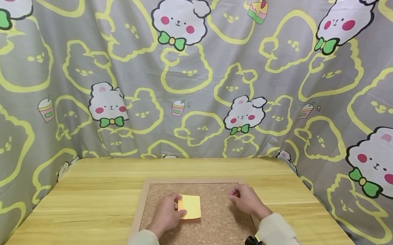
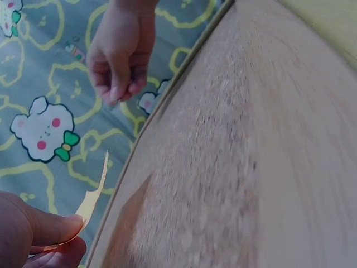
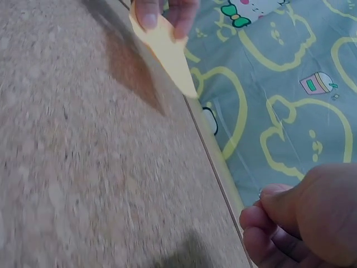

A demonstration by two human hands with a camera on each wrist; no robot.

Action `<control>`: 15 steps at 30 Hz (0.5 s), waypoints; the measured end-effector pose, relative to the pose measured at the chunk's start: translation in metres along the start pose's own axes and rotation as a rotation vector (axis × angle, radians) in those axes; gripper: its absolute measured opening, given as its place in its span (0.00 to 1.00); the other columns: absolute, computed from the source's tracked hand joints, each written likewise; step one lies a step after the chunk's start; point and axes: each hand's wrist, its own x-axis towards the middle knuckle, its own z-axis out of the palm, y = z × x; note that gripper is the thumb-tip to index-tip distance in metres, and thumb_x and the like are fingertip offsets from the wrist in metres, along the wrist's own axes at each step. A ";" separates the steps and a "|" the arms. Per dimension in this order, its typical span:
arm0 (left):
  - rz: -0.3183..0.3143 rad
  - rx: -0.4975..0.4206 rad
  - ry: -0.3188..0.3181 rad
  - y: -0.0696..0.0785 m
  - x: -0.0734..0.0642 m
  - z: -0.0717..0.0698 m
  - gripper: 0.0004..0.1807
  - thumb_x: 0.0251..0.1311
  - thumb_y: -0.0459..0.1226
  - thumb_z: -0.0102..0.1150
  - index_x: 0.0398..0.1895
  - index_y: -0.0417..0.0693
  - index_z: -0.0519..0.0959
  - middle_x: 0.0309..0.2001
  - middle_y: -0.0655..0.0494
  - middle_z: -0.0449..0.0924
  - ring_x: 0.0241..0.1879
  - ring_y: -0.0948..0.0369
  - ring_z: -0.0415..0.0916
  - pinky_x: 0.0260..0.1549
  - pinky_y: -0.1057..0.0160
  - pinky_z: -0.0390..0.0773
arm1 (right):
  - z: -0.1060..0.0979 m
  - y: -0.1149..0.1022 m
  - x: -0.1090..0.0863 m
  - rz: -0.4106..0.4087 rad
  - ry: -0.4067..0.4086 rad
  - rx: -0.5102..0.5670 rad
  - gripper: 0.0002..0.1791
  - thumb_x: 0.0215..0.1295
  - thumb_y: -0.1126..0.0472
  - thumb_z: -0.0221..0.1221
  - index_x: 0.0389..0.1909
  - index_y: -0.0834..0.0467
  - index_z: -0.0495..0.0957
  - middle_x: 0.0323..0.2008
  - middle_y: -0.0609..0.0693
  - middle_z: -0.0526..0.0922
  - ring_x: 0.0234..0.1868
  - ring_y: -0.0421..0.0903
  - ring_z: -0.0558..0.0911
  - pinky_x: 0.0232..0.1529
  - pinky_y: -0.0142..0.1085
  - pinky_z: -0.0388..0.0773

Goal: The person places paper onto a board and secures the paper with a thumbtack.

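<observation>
A yellow-orange sticky note (image 1: 191, 206) is pinched at its left edge between the thumb and fingers of my left hand (image 1: 167, 212). The note curls slightly and hangs above a wood-framed cork board (image 1: 219, 234), casting a shadow on the cork. In the left wrist view the note (image 2: 93, 195) appears nearly edge-on. Over the right part of the board, my right hand (image 1: 247, 200) has its fingers curled, thumb against index finger. A tiny shiny pin-like piece (image 3: 260, 193) peeks out between those fingertips in the right wrist view; most of it is hidden.
The board lies on a yellow wood-grain table (image 1: 79, 212). Behind and on both sides hangs a grey curtain (image 1: 197, 130) printed with cartoon bunnies. Each wrist wears a black strapped device, such as the one on the right wrist (image 1: 253, 243).
</observation>
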 end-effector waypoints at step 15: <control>0.039 -0.040 -0.033 0.011 0.005 0.020 0.21 0.47 0.27 0.73 0.44 0.32 0.76 0.41 0.46 0.74 0.36 0.55 0.78 0.31 0.65 0.80 | 0.016 -0.013 0.012 -0.042 -0.034 0.009 0.05 0.62 0.72 0.59 0.27 0.63 0.78 0.18 0.44 0.73 0.21 0.40 0.71 0.20 0.30 0.69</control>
